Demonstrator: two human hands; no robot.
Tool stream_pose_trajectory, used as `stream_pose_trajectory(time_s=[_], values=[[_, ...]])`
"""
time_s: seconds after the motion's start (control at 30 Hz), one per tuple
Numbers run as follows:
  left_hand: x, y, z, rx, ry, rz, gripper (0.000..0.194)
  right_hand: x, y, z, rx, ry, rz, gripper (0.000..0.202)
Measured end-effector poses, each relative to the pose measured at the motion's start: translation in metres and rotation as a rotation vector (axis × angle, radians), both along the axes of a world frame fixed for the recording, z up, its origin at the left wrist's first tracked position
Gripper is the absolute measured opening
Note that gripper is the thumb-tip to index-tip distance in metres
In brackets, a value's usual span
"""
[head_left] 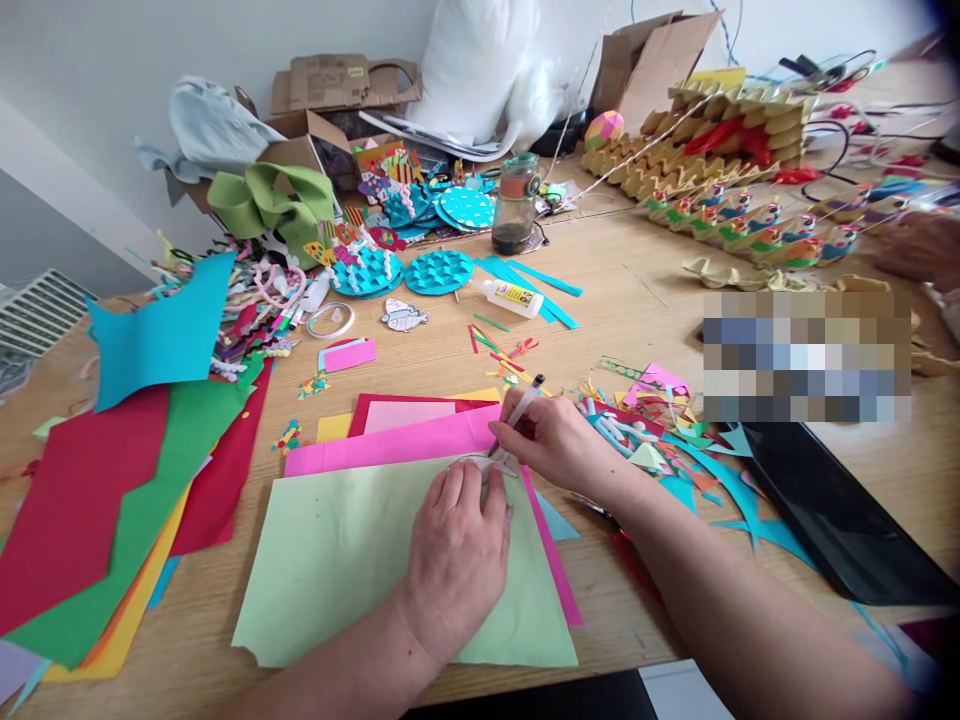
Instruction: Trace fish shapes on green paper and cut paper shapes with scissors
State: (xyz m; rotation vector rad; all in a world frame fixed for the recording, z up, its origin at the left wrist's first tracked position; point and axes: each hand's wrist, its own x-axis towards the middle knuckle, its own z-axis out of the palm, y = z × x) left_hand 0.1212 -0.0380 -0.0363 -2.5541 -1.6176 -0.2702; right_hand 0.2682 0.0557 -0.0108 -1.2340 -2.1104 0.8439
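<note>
In the head view, my right hand [559, 440] is closed around a pen [527, 398] with a clear barrel and dark cap end. Its tip meets the upper right part of a light green paper sheet [337, 560]. My left hand [461, 530] lies palm down on that sheet, fingers extended and close together. Under its fingertips is a small pale paper cutout [493, 466], mostly covered, with a dark curved line beside it. Bright pink paper [390, 438] sticks out beneath the green sheet, with red and yellow sheets behind.
Scissors [626, 550] lie under my right forearm. Coloured sheets [82, 490] are piled left; paper scraps [697, 450] and a black tray [840, 510] lie right. Behind are a glue bottle [514, 298], a fish cutout [405, 315], a jar [515, 205] and egg cartons [750, 220]. Another person's hand [919, 245] shows far right.
</note>
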Motion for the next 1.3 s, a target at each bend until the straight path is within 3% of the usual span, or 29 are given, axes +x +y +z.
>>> stream_pose_trajectory(time_s=[1.3], values=[[-0.001,0.0034,-0.0014,-0.035,-0.002,-0.052,0.041,0.006,0.0001,0.0033,-0.026,-0.046,0.012,0.018]])
